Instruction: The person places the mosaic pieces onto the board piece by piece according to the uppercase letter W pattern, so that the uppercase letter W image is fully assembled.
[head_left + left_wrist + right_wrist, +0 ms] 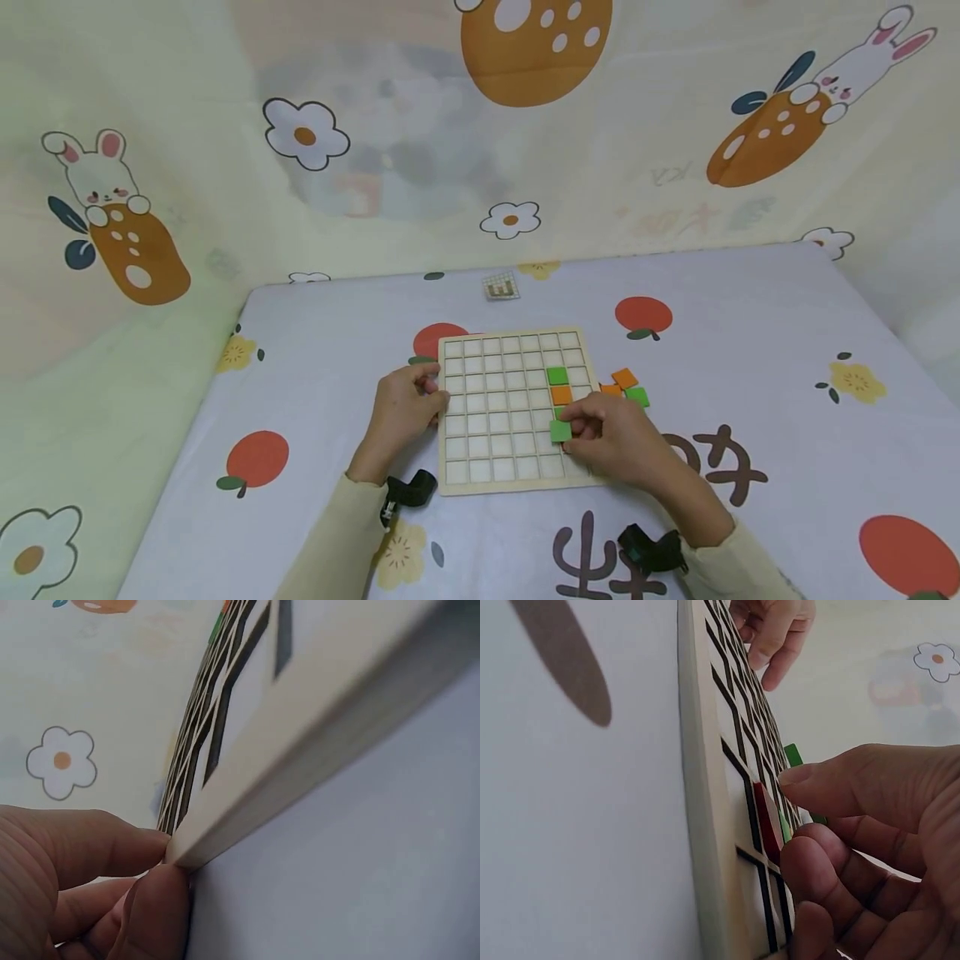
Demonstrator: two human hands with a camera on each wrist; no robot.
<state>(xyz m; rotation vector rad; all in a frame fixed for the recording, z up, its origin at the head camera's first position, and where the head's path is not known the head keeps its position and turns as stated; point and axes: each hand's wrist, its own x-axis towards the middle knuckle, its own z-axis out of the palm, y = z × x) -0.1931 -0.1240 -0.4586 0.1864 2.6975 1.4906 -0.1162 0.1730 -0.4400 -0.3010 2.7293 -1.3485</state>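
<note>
A pale wooden grid board [495, 490] lies flat on the cloth. My left hand [405, 412] pinches its left edge; in the left wrist view the thumb and index finger meet at the wooden rim [247, 795]. At the board's right side, my right hand [618, 437] holds a small green square tile [560, 431] at its edge, over one column of cells. Farther up that column lie an orange tile [561, 395] and another green tile [557, 376]. A red piece [767, 821] shows by the right fingertips in the right wrist view; whether it is seated is unclear.
Loose orange [624, 378] and green [637, 396] tiles lie just right of the board, partly behind the right hand. A small clear packet [501, 287] lies beyond the board. A printed cloth [322, 358] covers the table, and a patterned curtain [405, 242] hangs behind.
</note>
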